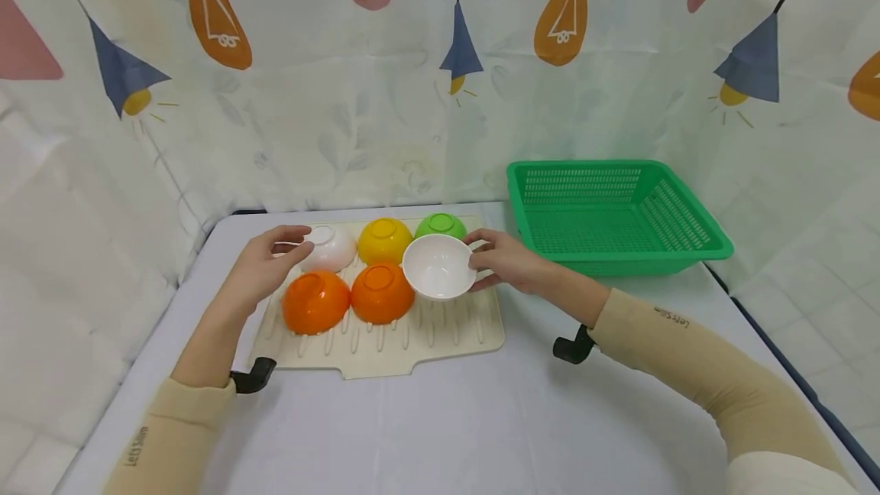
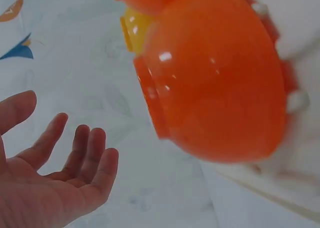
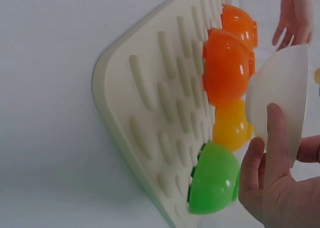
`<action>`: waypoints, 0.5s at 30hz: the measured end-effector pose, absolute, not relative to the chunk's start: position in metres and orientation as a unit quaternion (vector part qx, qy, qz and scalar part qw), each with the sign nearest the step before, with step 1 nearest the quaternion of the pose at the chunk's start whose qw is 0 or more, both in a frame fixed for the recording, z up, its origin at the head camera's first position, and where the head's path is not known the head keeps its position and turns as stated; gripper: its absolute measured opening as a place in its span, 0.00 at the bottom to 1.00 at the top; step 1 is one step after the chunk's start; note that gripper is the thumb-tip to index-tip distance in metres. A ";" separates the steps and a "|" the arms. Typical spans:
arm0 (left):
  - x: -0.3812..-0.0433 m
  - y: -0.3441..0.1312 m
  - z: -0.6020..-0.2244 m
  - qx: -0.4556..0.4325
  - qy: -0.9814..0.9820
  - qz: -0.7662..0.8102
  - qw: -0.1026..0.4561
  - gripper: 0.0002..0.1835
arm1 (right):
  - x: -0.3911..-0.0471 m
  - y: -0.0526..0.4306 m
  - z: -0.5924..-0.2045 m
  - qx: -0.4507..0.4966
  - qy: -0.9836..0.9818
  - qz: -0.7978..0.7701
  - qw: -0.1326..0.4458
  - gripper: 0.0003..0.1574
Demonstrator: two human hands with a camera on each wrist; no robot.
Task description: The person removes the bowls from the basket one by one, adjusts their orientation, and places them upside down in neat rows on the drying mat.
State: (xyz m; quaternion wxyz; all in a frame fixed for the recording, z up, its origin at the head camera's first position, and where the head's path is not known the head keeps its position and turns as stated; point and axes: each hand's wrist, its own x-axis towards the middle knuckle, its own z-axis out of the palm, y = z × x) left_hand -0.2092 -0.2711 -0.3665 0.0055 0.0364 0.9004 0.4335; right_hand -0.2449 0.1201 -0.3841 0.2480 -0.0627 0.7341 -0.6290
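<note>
My right hand (image 1: 505,260) pinches a white bowl (image 1: 438,267) by its rim, mouth tilted toward the head camera. In the right wrist view the bowl (image 3: 280,87) is held clear of the drying mat, its rim between fingers and thumb. My left hand (image 1: 264,262), fingers loosely spread and holding nothing, hovers beside an upside-down pale pinkish-white bowl (image 1: 330,249). On the cream drying mat (image 1: 378,357) two orange bowls (image 1: 316,302) sit upside down in front, with a yellow bowl (image 1: 383,241) and a green bowl (image 1: 440,225) behind, also inverted.
A green plastic basket (image 1: 619,257) with slotted sides stands at the back right of the white-covered table (image 1: 440,434). Behind the table hangs a curtain (image 1: 412,128) printed with lamps and bulbs. The mat's front right part, with raised ridges, shows bare.
</note>
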 end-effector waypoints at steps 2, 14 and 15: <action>-0.205 -0.257 -0.362 0.050 0.894 0.444 0.013 0.33 | -0.244 0.119 -0.382 -0.064 0.729 -0.634 0.250 0.32; -0.190 -0.183 -0.372 0.122 0.838 0.511 0.144 0.31 | -0.238 0.115 -0.377 -0.058 0.718 -0.643 0.259 0.33; -0.190 -0.179 -0.375 0.118 0.823 0.533 0.157 0.31 | -0.237 0.115 -0.376 -0.058 0.717 -0.644 0.261 0.33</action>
